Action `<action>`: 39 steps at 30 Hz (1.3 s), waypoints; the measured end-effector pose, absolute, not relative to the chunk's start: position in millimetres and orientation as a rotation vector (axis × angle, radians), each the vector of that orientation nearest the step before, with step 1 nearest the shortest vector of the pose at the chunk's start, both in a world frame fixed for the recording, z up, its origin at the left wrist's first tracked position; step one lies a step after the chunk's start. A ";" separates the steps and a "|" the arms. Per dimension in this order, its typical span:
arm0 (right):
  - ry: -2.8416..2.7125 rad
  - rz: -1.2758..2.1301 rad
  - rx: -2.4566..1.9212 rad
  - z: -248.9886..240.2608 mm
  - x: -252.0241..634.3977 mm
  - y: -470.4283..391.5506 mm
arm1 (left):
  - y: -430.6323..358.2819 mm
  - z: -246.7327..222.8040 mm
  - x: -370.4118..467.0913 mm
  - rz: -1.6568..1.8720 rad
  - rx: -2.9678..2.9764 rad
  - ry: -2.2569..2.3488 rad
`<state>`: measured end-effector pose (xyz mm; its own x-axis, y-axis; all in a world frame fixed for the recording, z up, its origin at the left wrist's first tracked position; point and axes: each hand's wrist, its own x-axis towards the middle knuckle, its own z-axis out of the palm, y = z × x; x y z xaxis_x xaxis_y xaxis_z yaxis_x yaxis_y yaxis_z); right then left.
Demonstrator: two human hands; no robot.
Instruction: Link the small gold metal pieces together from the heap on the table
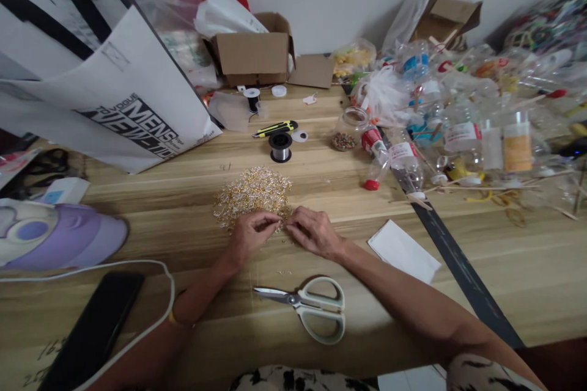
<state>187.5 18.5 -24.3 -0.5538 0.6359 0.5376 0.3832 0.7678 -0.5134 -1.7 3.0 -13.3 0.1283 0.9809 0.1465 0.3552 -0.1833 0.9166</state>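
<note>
Scissors [308, 306] lie shut on the wooden table [504, 269], blades pointing left. A dark phone [94, 330] rests at the near left edge, a white cable [151, 327] curving beside it, a purple and white mask [55, 233] further left. A white bag [110, 98] leans at the back left, next to an open cardboard box [254, 52]. Mid-table stand a wire spool [280, 146], a yellow knife [275, 129] and a jar [347, 129]. A white paper [403, 250] lies right of centre; plastic bottles [458, 128] crowd the right.
</note>
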 end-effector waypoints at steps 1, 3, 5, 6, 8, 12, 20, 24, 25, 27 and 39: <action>-2.222 0.432 -0.762 -24.2 187.3 18.4 | 2.8 -13.2 -1.6 1.059 1.703 1.321; -2.225 0.426 -0.770 -23.9 187.0 18.4 | 2.7 -13.0 -1.5 1.065 1.798 1.322; -2.226 0.424 -0.773 -23.7 186.8 18.4 | 2.9 -13.1 -1.5 1.077 1.884 1.312; -2.227 0.423 -0.773 -23.7 186.8 18.4 | 3.0 -13.2 -1.5 1.079 1.915 1.308; -2.232 0.418 -0.779 -24.0 186.8 18.5 | 3.3 -13.3 -1.5 1.074 1.952 1.307; -2.242 0.419 -0.777 -24.9 186.9 18.5 | 3.6 -12.3 -1.0 1.043 1.970 1.316; -2.255 0.426 -0.779 -25.8 186.8 18.3 | 3.6 -12.1 -0.9 0.994 1.968 1.315; -2.271 0.426 -0.780 -26.5 187.0 18.4 | 3.5 -13.5 -0.6 1.015 1.962 1.298; -2.273 0.427 -0.777 -26.7 187.1 18.5 | 3.4 -13.6 -0.4 1.021 1.963 1.299; -2.273 0.426 -0.774 -27.2 187.1 18.6 | 3.2 -13.5 0.1 1.021 1.974 1.298; -2.274 0.439 -0.783 -26.0 186.9 18.3 | 3.4 -13.4 0.8 1.008 1.887 1.301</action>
<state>186.9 18.3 -26.0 -0.5855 0.6414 0.4957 0.4109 0.7620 -0.5006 0.8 3.4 -13.4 0.2208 0.9458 0.2379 0.4660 -0.3167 0.8262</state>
